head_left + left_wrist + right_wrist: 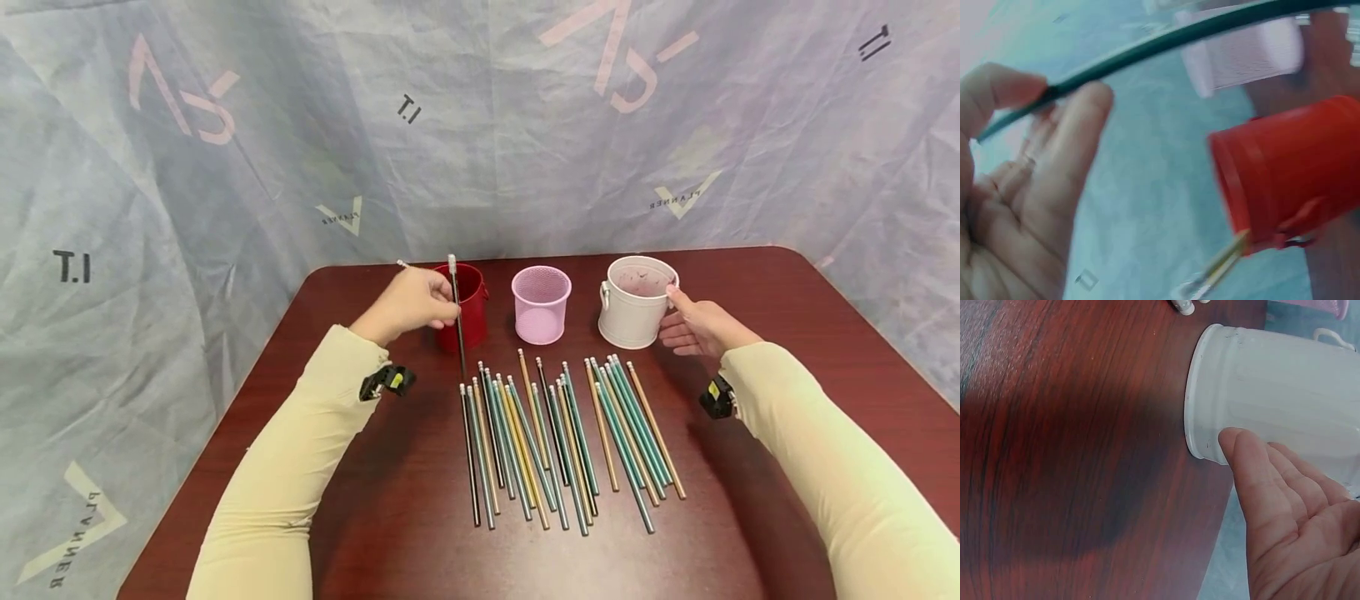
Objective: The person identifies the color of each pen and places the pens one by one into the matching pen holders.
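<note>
Nearest, my pale yellow sleeves (258, 500) reach over the red-brown table (375, 542), with a small black device (372, 386) at each wrist. Between them, on my side of the pink mesh cup (541, 322), pencils (575, 452) lie in three loose groups: one to the cup's left, one straight before it, one to its right, their white eraser ends pointing away from me. Farther on, left of the pink mesh cup, my left hand (412, 304) pinches a dark pencil (461, 350) between thumb and fingertips; it stands nearly upright, eraser up, in front of the red bucket (475, 323). Right of the cup, my right hand (701, 327) is spread, fingers fairly straight along the side of the white bucket (630, 318), thumb at its rim. The red bucket stands left of the cup, with at least one more pencil (1227, 255) leaning out of its mouth. Behind the cup hangs a grey printed cloth (480, 125).
</note>
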{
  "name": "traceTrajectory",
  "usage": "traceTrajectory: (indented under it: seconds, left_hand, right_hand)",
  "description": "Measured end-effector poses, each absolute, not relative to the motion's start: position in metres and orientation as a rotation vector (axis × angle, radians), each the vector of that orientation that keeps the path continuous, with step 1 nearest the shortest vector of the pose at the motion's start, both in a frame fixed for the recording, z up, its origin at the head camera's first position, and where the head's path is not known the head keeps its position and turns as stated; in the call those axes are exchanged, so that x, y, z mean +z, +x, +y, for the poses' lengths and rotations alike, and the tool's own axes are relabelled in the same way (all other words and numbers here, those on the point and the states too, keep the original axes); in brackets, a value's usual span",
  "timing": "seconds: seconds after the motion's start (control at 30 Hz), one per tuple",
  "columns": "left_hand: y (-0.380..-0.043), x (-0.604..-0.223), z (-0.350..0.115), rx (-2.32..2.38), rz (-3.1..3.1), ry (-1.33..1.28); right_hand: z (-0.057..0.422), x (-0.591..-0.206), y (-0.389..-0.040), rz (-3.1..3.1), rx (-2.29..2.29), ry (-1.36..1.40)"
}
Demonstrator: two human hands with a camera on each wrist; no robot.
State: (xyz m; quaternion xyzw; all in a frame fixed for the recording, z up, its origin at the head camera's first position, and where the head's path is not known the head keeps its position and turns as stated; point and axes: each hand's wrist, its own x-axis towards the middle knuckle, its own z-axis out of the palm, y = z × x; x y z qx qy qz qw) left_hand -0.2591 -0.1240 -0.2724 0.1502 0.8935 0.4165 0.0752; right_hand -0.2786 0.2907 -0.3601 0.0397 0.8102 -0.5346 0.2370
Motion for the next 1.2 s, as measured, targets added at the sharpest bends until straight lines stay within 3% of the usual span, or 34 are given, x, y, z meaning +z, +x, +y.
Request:
traceTrajectory:
  seconds: [0.23,0.6,0.83,1.2]
  left_hand:
    - [-0.266,-0.254,-0.117,1.644,2.624,0.37]
    - [-0.285,-0.263,-0.079,2.32,2.441,0.131]
    - [-0.295,-0.274,-0.055,2.314,2.526,0.14]
    - [-0.307,-0.303,-0.034,1.93,2.878,0.07]
  right_hand:
    - [0.291,-0.359,-0.279,2.233,-1.444,0.094]
    - [0.292,-0.362,-0.281,2.217,-1.452,0.095]
    - [0.295,-0.357,-0.279,2.239,-1.432,0.097]
    - [0.292,-0.359,-0.279,2.252,-1.442,0.107]
